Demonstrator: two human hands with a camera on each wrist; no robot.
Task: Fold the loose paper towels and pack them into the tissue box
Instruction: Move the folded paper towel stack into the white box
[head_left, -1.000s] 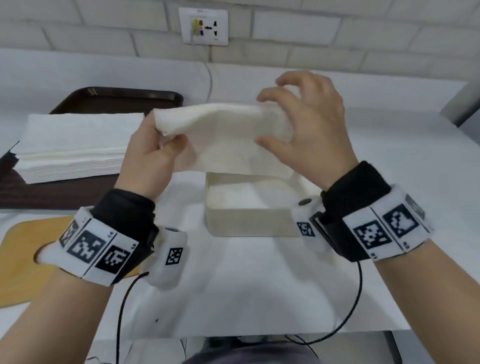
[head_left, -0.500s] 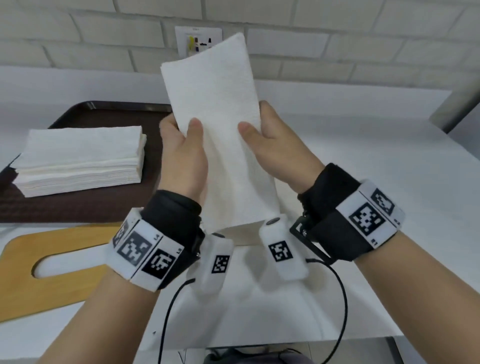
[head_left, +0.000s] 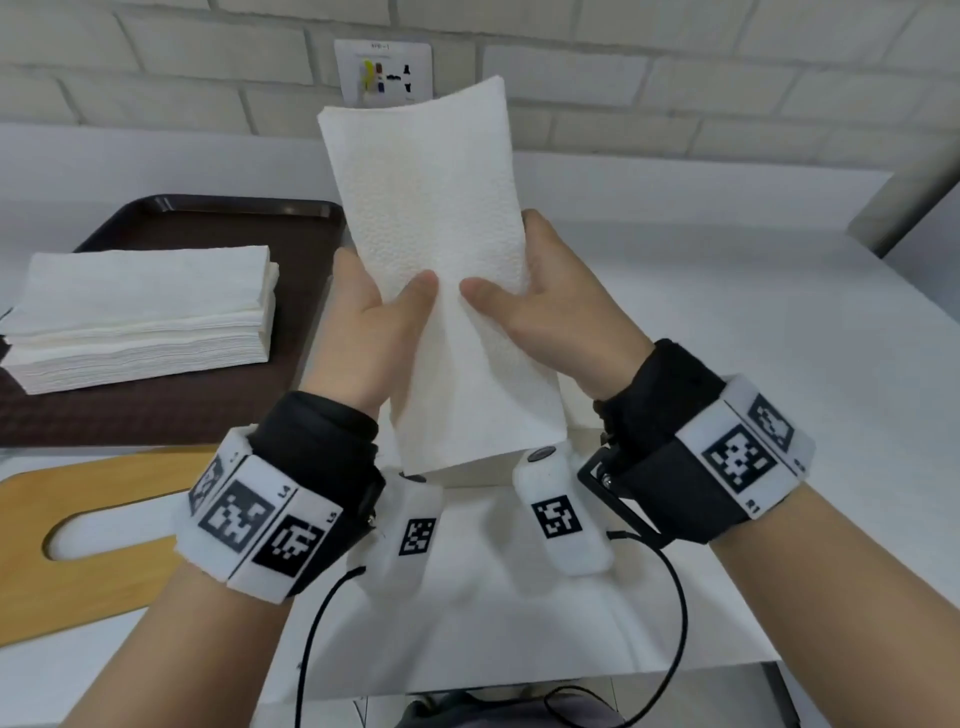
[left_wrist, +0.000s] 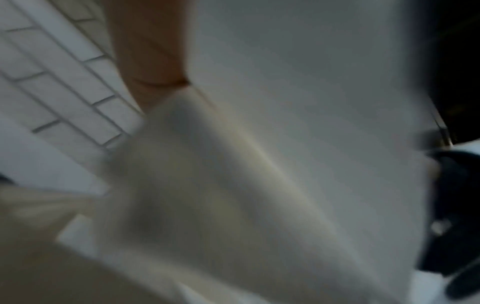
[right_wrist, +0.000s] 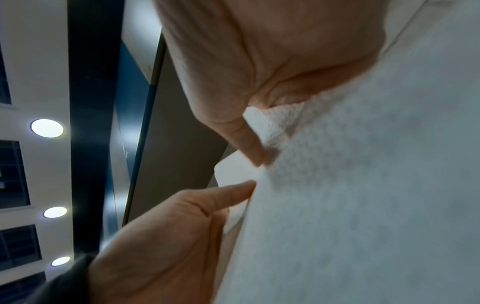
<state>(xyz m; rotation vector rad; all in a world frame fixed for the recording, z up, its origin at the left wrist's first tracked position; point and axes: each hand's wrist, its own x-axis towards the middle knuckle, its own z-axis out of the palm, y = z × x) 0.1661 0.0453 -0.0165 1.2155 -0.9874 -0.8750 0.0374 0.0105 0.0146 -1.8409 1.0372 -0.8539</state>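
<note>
I hold one long white paper towel (head_left: 441, 249) upright in front of me, above the table. My left hand (head_left: 384, 317) grips its left edge and my right hand (head_left: 524, 306) grips its right edge, at mid-height. Both thumbs press on the front face, tips close together, with the fingers hidden behind the sheet. The right wrist view shows the paper towel (right_wrist: 363, 185) pinched at its edge. The left wrist view is blurred, with the paper towel (left_wrist: 285, 144) filling it. The off-white tissue box (head_left: 576, 410) is mostly hidden behind the towel's lower end.
A thick stack of white paper towels (head_left: 140, 312) lies on a dark brown tray (head_left: 208, 218) at the left. A wooden board (head_left: 104, 493) with a slot lies at the near left. A brick wall with a socket plate (head_left: 383, 73) is behind.
The towel has gone from lying crosswise over the box to standing upright. Since then both thumbs have slid inward across its front, towards each other.
</note>
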